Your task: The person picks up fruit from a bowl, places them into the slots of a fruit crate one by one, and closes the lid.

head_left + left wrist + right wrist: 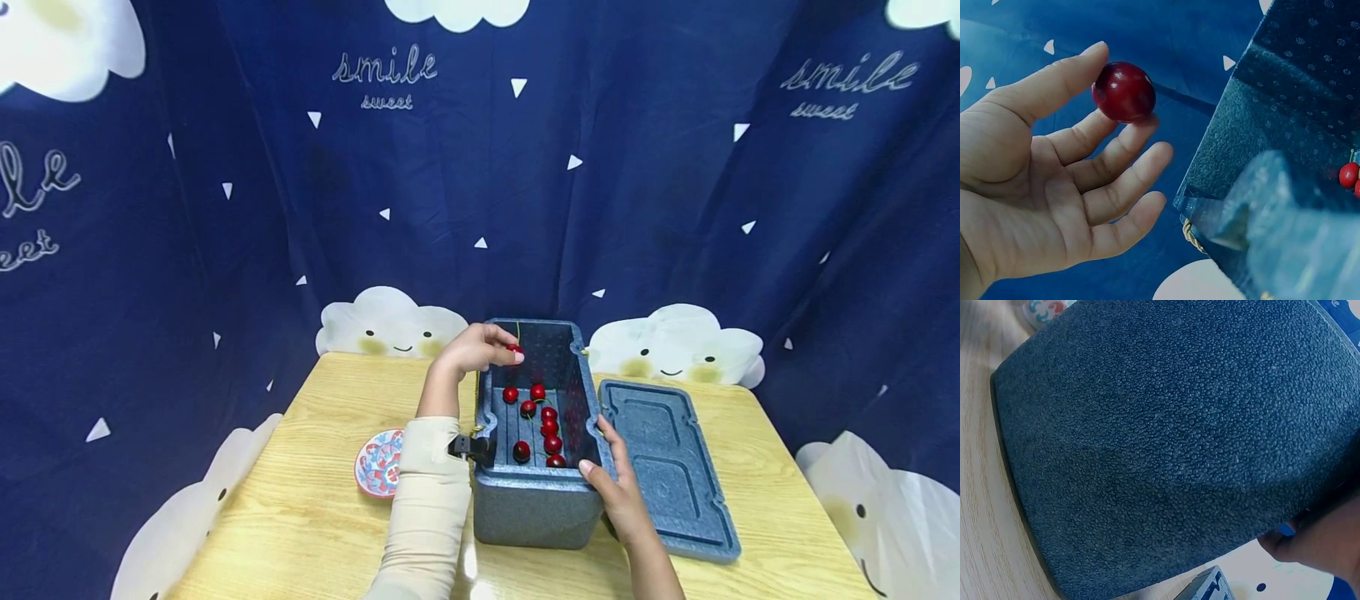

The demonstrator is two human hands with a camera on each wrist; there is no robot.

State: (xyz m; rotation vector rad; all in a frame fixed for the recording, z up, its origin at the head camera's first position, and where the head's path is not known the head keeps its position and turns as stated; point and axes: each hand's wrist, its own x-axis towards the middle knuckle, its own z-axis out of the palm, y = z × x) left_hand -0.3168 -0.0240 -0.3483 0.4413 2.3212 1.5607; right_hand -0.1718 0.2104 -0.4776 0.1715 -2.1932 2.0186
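Note:
A dark red cherry (1124,92) is pinched between the thumb and fingertips of my left hand (476,350), above the left far part of a grey-blue foam box (536,508). In the left wrist view its other fingers are loosely bent, with the palm bare. Several red cherries (552,444) lie on the ribbed floor of the box, some with green stems. My right hand (621,492) grips the box's near right corner, thumb on the rim and fingers along the right side. The right wrist view shows mostly the box's rough outer wall (1160,444).
The box's lid (671,467) lies flat on the wooden table (300,500) to the right. A red, white and blue patterned dish (377,464) sits left of the box, partly behind my left sleeve. A blue curtain (480,167) with clouds hangs behind the table.

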